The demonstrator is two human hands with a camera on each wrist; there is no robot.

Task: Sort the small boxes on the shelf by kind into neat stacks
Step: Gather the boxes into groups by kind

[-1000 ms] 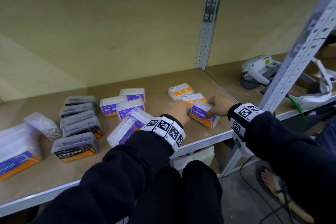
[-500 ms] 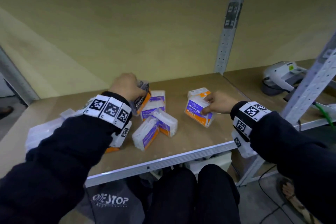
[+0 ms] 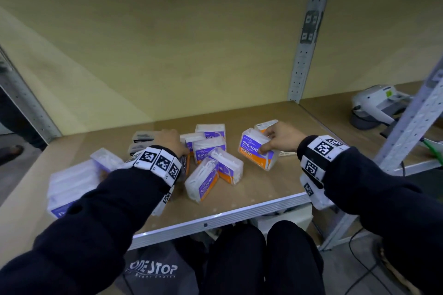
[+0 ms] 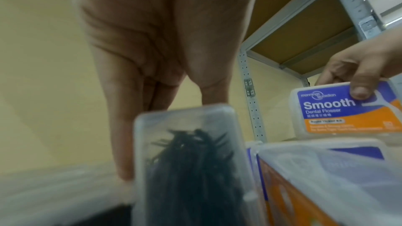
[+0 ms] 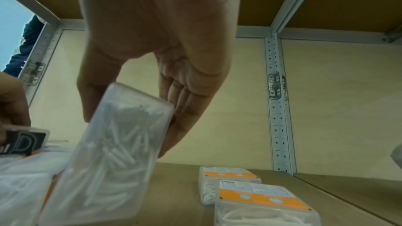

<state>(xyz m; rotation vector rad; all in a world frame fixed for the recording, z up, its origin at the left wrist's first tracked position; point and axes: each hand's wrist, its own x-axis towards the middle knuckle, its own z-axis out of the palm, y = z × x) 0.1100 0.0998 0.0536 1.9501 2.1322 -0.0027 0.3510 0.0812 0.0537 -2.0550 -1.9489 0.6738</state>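
since half a second ago the left hand [image 3: 171, 142] has dropped from the air to the shelf [image 3: 263, 189], fingers and thumb clamped on a charcoal flosser box [image 4: 191, 161] among its dark kind at far left. right hand [image 3: 279, 137] pinches a tilted smooth dental flosser box [image 3: 254, 148], right of the purple cluster [image 3: 211, 151], probably to stack.

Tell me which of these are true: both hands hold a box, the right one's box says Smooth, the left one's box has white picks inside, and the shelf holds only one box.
1. Both hands hold a box. True: the left hand and the right hand each grip one.
2. The right hand's box reads Smooth. True.
3. The left hand's box holds white picks. False: its contents are dark.
4. Only one box lies on the shelf. False: several lie there.
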